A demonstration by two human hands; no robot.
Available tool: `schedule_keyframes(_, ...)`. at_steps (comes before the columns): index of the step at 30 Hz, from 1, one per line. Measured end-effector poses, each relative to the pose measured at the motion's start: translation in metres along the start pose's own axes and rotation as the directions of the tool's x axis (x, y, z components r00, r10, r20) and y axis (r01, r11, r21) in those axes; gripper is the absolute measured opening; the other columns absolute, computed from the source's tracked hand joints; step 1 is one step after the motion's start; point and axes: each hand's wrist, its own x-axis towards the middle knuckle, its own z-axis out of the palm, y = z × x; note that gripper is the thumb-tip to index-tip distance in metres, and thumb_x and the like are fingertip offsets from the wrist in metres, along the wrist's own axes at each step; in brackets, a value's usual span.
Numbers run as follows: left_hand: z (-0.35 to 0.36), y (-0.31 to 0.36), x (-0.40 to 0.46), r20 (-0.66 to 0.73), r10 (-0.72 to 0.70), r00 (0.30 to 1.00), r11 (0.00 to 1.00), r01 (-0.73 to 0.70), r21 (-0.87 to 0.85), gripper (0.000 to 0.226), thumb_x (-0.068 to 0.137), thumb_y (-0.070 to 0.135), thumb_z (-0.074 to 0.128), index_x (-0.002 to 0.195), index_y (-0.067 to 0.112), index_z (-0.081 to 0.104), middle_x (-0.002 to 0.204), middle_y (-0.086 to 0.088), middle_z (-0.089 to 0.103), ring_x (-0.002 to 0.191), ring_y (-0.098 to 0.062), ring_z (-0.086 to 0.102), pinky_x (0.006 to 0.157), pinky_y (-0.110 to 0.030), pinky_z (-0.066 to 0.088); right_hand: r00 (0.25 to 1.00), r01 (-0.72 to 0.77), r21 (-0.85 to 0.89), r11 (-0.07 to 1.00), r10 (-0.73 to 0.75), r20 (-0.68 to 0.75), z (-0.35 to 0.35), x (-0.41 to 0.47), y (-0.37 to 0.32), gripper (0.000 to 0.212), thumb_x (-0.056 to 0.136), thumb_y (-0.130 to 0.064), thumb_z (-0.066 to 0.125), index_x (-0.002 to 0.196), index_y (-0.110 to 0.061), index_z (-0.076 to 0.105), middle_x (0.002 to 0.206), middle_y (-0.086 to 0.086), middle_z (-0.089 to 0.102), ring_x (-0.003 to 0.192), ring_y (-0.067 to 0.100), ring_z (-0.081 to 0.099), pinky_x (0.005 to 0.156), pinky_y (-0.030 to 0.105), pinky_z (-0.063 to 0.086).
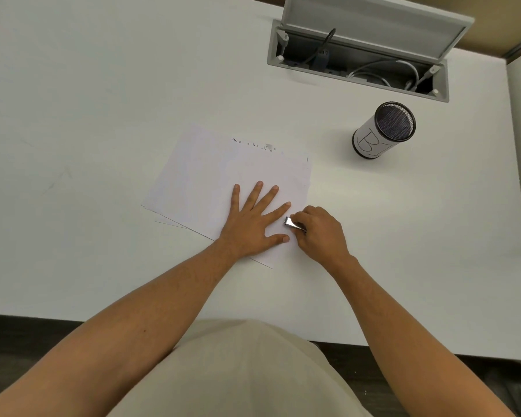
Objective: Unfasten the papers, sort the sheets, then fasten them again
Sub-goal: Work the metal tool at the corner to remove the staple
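A stack of white sheets point(211, 176) lies slightly fanned on the white desk, with faint print along its far edge. My left hand point(253, 221) rests flat on the stack's near right part, fingers spread. My right hand point(319, 230) sits at the stack's right edge, fingers closed on a small shiny metal clip point(292, 223) that touches the paper edge between my left thumb and index finger. Whether the clip grips the sheets or is just off them is not clear.
A black mesh pen cup point(384, 130) wrapped in labelled white paper stands to the right behind the stack. An open cable hatch point(358, 49) with wires is set into the desk at the back. The white desk's point(103, 115) near edge runs just above my lap.
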Motion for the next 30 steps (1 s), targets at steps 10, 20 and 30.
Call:
schedule_keyframes(10,-0.001,0.000,0.001,0.006,-0.002,1.000,1.000,0.002,0.001,0.081,0.083,0.083,0.019,0.154,0.043,0.007,0.166,0.001,-0.004,0.151,-0.028,-0.014,0.112,-0.067,-0.010,0.996,-0.048,0.140,0.989,0.037,0.076,-0.007,0.009,0.004,0.012,0.083,-0.014,0.066,0.092,-0.011,0.072,0.082,0.008,0.066,0.073,0.026,0.059,0.064,0.037,0.048)
schedule_keyframes(20,-0.003,-0.002,0.002,0.005,-0.007,1.000,1.000,0.007,-0.012,0.084,0.081,0.085,0.015,0.153,0.044,0.006,0.166,0.002,-0.004,0.150,-0.028,-0.015,0.111,-0.067,-0.015,0.992,0.126,0.058,0.990,-0.127,0.000,-0.002,0.005,-0.010,0.019,0.085,-0.006,0.064,0.101,-0.012,0.073,0.090,0.009,0.067,0.078,0.029,0.057,0.066,0.041,0.048)
schedule_keyframes(30,-0.001,0.000,0.001,0.018,-0.017,1.000,1.000,0.017,-0.010,0.085,0.079,0.085,0.009,0.153,0.044,0.004,0.166,0.003,-0.006,0.150,-0.027,-0.017,0.112,-0.066,-0.014,0.994,-0.106,0.131,0.986,0.106,0.007,0.002,-0.008,0.003,0.015,0.089,-0.021,0.062,0.101,-0.016,0.071,0.086,0.002,0.062,0.080,0.021,0.055,0.063,0.032,0.044)
